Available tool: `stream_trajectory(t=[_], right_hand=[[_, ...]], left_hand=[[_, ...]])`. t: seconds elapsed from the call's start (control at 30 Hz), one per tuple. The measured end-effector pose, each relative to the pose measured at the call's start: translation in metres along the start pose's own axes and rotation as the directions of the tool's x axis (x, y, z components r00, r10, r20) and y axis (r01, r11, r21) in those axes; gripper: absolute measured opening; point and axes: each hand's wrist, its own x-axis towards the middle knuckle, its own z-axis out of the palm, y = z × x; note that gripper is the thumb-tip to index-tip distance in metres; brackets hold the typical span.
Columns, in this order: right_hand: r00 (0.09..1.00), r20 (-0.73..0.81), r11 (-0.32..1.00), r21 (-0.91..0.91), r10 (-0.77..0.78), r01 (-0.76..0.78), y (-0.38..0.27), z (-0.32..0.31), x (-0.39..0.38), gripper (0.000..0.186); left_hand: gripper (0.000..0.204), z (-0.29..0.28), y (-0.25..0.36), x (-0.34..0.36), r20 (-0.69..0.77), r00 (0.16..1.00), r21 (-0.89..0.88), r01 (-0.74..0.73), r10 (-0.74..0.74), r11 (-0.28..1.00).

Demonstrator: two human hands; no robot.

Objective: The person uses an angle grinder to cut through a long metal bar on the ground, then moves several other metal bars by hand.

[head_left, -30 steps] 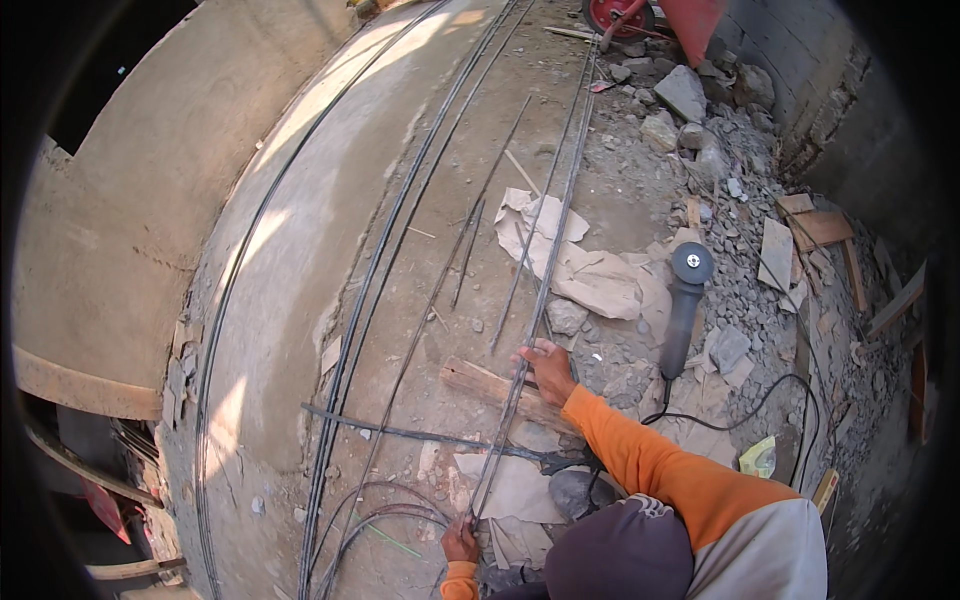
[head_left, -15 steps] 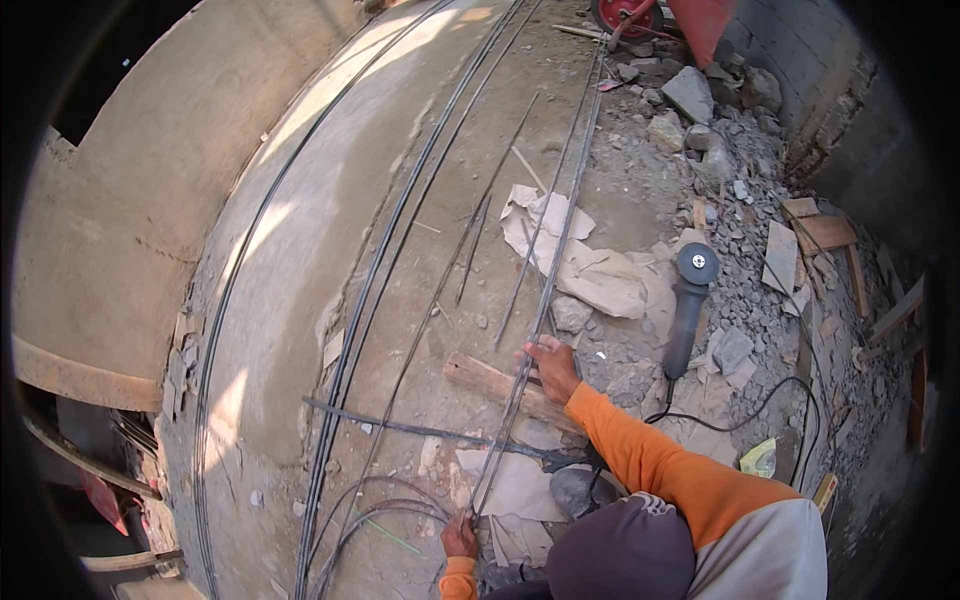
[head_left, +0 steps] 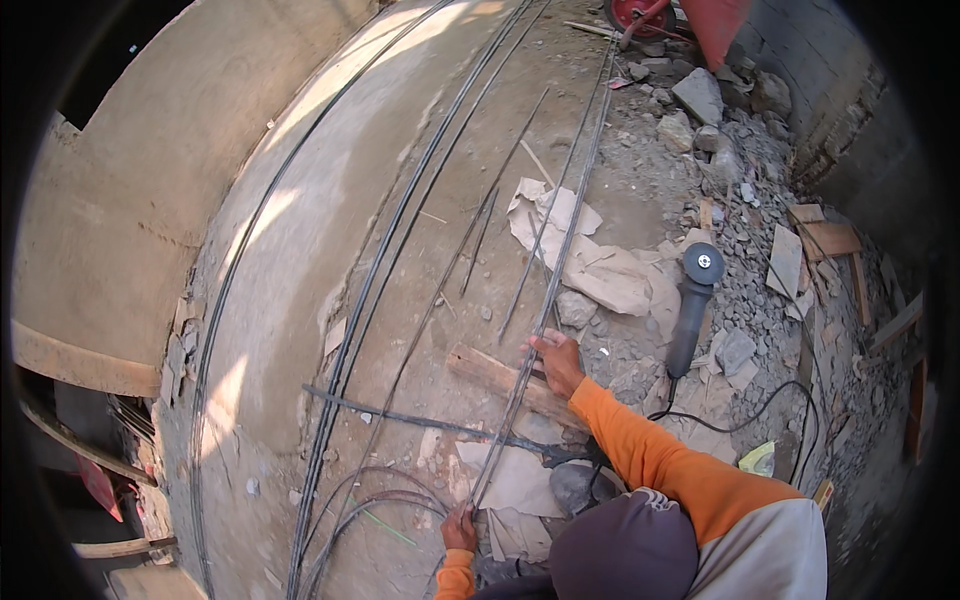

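Note:
My right hand [head_left: 556, 362], in an orange sleeve, is closed around a pair of long thin steel rods [head_left: 567, 240]. Those rods run from the near ground up toward the far end. Nearer to me, my left hand [head_left: 460, 528] grips the same rods close to their near end; its fingers are partly hidden. A weathered wood block [head_left: 490, 375] lies under the rods by my right hand. An angle grinder [head_left: 690, 310], dark with a round disc, rests on rubble to the right, its black cable [head_left: 760, 410] curling toward me.
More long rods [head_left: 400, 215] stretch along the ground at left, and a dark bar [head_left: 400, 420] crosses them. Torn brown paper [head_left: 605, 275] lies beyond my right hand. Broken stones [head_left: 700, 97] pile up at right near a red wheelbarrow [head_left: 715, 30]. A wall [head_left: 150, 200] stands at left.
The view has shifted slightly, so the ground appears a little to the right and lower at the far end. Both hands keep their hold on the rods.

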Motion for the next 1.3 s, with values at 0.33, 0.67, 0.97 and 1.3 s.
stream_trajectory(t=[0.33, 0.67, 0.97, 1.3], right_hand=[[1.0, 0.005, 0.999, 0.037, 0.029, -0.029, 0.01, -0.004, 0.009, 0.04], [0.999, 0.037, 1.0, 0.018, 0.014, -0.015, -0.011, 0.011, 0.006, 0.024], [0.988, 0.136, 0.994, -0.064, -0.079, 0.088, -0.061, 0.063, 0.047, 0.035], [0.981, 0.119, 0.984, -0.077, -0.154, 0.164, -0.016, 0.084, 0.058, 0.048]], left_hand=[[0.027, -0.013, -0.01, -0.004, 0.279, 0.94, -0.162, 0.249, -0.197, 0.955], [0.025, -0.029, -0.034, -0.023, 0.353, 0.927, -0.142, 0.184, -0.124, 0.973], [0.03, -0.073, 0.018, 0.041, 0.297, 0.934, -0.183, 0.262, -0.201, 0.948], [0.029, -0.012, 0.073, 0.165, 0.24, 0.948, -0.2, 0.259, -0.208, 0.945]])
